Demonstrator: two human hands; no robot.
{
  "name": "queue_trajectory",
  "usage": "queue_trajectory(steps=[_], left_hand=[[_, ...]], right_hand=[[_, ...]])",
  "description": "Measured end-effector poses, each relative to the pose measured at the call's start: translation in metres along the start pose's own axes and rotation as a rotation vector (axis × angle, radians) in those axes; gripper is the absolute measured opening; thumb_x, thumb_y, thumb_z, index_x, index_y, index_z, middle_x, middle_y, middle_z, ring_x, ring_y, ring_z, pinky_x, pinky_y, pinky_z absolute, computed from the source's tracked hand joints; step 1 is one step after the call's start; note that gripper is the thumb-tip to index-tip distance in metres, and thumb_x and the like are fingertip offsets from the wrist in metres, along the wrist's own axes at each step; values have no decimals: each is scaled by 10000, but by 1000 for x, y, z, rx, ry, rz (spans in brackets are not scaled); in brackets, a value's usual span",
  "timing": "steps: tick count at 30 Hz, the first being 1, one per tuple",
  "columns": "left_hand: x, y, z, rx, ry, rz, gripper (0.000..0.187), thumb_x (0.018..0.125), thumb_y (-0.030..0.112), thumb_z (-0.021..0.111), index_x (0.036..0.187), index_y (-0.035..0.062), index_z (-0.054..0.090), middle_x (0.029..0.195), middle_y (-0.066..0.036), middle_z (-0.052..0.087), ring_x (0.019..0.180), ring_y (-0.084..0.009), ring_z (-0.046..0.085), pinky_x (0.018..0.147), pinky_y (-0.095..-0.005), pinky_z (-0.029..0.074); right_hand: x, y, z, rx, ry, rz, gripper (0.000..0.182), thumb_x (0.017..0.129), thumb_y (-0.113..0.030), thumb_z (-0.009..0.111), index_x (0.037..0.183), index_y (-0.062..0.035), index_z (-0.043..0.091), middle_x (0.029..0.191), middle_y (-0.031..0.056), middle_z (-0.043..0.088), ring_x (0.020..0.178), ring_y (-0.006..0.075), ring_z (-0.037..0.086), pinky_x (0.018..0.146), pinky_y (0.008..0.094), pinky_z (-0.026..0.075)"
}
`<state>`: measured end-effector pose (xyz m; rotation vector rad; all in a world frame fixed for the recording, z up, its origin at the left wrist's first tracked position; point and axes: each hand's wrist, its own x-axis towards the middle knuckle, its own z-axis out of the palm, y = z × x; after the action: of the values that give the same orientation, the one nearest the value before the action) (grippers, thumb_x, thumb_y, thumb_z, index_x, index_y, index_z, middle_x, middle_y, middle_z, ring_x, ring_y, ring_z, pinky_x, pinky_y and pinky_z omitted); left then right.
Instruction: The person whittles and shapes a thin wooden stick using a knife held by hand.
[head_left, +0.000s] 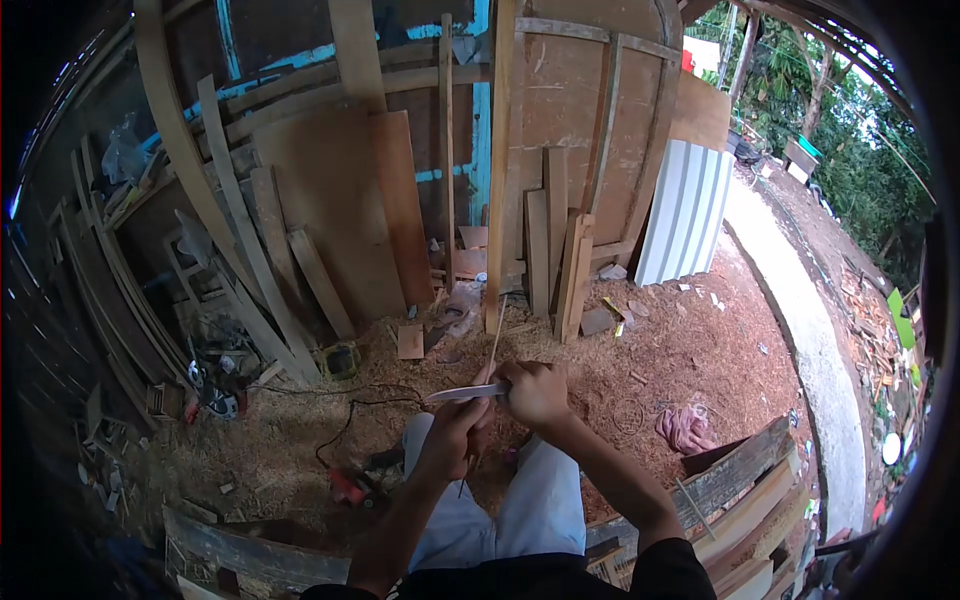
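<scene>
A knife (465, 393) with a pale blade points to the left in front of my knees. My right hand (535, 393) is closed around its handle. Just left of it, my left hand (462, 432) is closed on a thin strip (498, 335), which rises upward past the blade. The blade lies across the strip, close to the fingers of my left hand. The lower part of the strip is mostly hidden by my left hand.
Boards (402, 210) lean on the wall ahead. A corrugated white sheet (683, 212) stands at the right. A red power tool (350, 487) with a dark cord lies left of my legs. Pink cloth (686, 430) and stacked planks (745, 490) are at the right.
</scene>
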<state>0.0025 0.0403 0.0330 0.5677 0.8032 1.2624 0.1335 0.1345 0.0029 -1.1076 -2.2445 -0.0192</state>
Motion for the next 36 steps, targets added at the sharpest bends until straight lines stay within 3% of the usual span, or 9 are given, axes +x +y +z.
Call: queue_trajectory(steps=[6, 12, 14, 18, 21, 23, 27, 29, 36], left_hand=[[-16, 1, 7, 147, -43, -38, 474, 945, 143, 445, 1395, 96, 305, 638, 55, 332, 471, -26, 263, 405, -175, 225], [-6, 4, 2, 199, -42, -5, 469, 941, 121, 420, 1391, 65, 302, 620, 69, 286, 477, -23, 225, 404, -186, 199], [-10, 5, 0, 215, -67, 8, 470, 941, 114, 414, 1393, 60, 295, 618, 68, 290, 474, -23, 225, 400, -187, 197], [-17, 10, 2, 327, -68, 5, 447, 944, 111, 407, 1381, 65, 324, 607, 67, 288, 469, -25, 230, 407, -187, 200], [-10, 8, -3, 251, -62, 13, 423, 951, 114, 400, 1369, 71, 355, 604, 67, 285, 473, -26, 238, 414, -191, 203], [-6, 7, -7, 165, -72, 25, 426, 952, 125, 402, 1372, 71, 351, 605, 68, 276, 473, -27, 234, 414, -192, 199], [-2, 2, -10, 127, -40, 30, 456, 944, 129, 413, 1384, 65, 317, 607, 66, 269, 464, -35, 219, 409, -196, 194], [-1, -2, -7, 170, -22, 17, 485, 933, 118, 423, 1395, 61, 289, 600, 64, 271, 455, -38, 210, 403, -201, 194], [-12, 8, 4, 369, -80, 115, 427, 959, 131, 407, 1379, 86, 341, 624, 52, 323, 492, -37, 267, 439, -192, 268]], right_hand=[[36, 35, -18, -83, 98, 212, 90, 684, -184, 627, 723, -107, 650, 610, 138, 619, 513, 277, 620, 483, 381, 495], [18, 11, -23, -73, -71, 8, 98, 702, -188, 604, 728, -119, 668, 605, 126, 621, 580, 292, 634, 541, 406, 504], [34, 20, -31, -77, -106, 271, 103, 710, -190, 603, 730, -119, 675, 607, 127, 622, 586, 299, 632, 545, 415, 499], [45, 38, -35, -219, 9, 339, 111, 716, -196, 613, 729, -112, 685, 610, 133, 621, 581, 308, 628, 550, 414, 499], [37, 32, -35, -56, 35, 344, 96, 713, -178, 626, 708, -93, 670, 619, 166, 609, 609, 337, 619, 570, 444, 502], [39, 41, -26, 54, 58, 532, 98, 712, -173, 616, 706, -88, 665, 628, 161, 616, 612, 334, 620, 581, 444, 503], [19, 15, -28, 95, -40, 366, 74, 686, -164, 622, 699, -105, 665, 626, 139, 619, 595, 318, 618, 579, 428, 501], [10, -1, -23, -42, -54, 109, 55, 660, -147, 627, 692, -123, 665, 620, 116, 620, 568, 300, 614, 539, 396, 495], [24, 17, -24, 45, -59, 225, 92, 694, -196, 627, 704, -116, 672, 620, 123, 623, 557, 316, 614, 547, 408, 494]])
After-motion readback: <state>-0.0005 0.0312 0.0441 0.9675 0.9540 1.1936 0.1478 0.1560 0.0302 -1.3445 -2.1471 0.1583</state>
